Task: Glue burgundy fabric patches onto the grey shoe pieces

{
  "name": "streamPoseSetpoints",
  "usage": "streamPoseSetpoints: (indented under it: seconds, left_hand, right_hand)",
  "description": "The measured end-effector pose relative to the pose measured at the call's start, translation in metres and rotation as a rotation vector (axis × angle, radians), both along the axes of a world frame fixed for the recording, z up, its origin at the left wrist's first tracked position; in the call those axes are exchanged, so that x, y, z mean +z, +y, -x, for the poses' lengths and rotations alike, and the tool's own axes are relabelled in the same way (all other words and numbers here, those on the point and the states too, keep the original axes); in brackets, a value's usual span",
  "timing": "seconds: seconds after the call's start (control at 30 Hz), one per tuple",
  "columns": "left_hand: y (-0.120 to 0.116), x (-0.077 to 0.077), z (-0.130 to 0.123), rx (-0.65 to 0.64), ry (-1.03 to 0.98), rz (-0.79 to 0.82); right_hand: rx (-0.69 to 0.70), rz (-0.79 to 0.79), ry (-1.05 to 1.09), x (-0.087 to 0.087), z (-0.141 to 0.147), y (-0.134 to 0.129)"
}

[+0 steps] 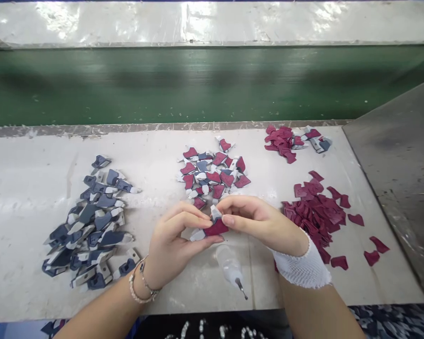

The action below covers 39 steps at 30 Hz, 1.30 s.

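Near the middle of the table, my left hand grips a small grey-and-white piece with a maroon face. The fingertips of my right hand pinch the same piece at its upper right. A white bottle with a metal tip lies just below my hands, its tip toward the lower right. Beyond my fingers is a pile of assembled maroon, white and grey pieces. Loose flat maroon pieces are heaped to the right of my right hand. Blue-grey and white pieces form a pile at the left.
At the back right of the white table is a smaller group of maroon pieces beside a few assembled ones. A green strip runs behind the table. A metal panel stands along the right side.
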<state>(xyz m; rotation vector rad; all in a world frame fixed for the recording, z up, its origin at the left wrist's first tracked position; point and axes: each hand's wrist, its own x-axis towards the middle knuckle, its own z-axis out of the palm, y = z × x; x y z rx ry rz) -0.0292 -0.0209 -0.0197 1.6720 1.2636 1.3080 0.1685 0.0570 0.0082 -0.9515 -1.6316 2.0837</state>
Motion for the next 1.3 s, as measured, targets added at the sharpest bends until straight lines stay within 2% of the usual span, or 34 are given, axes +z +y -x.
streamPoseSetpoints:
  seconds: [0.07, 0.23, 0.43, 0.6, 0.73, 0.9, 1.03, 1.17, 1.3]
  left_hand:
    - [0.000, 0.000, 0.000, -0.002, 0.010, 0.001]
    - [0.000, 0.001, 0.000, -0.005, 0.031, -0.023]
    - [0.000, 0.001, 0.001, -0.007, 0.022, 0.006]
    - [-0.002, -0.001, -0.002, -0.004, 0.008, 0.002]
    - [-0.003, -0.002, -0.002, 0.031, -0.049, 0.007]
    - [0.000, -0.003, -0.003, 0.006, -0.176, 0.170]
    - [0.001, -0.002, -0.004, -0.026, -0.107, 0.374]
    - [0.002, 0.002, -0.003, -0.042, 0.061, 0.385]
    - [0.003, 0.006, -0.003, -0.052, 0.021, 0.443]
  right_hand:
    - [-0.004, -0.052, -0.021, 0.004, 0.001, -0.003]
    - [0.008, -0.311, -0.132, 0.015, 0.004, -0.010]
    - [0.009, -0.335, -0.167, 0.014, 0.006, -0.016]
    - [0.005, -0.457, -0.269, 0.016, 0.013, -0.022]
    - [0.004, -0.470, -0.270, 0.019, 0.014, -0.025]
    - [0.014, -0.531, -0.269, 0.019, 0.010, -0.026]
    - [0.046, -0.683, -0.348, 0.017, 0.006, -0.026]
    - [0.127, -0.750, -0.344, 0.016, 0.005, -0.026]
    - [0.176, -0.738, -0.323, 0.016, 0.002, -0.026]
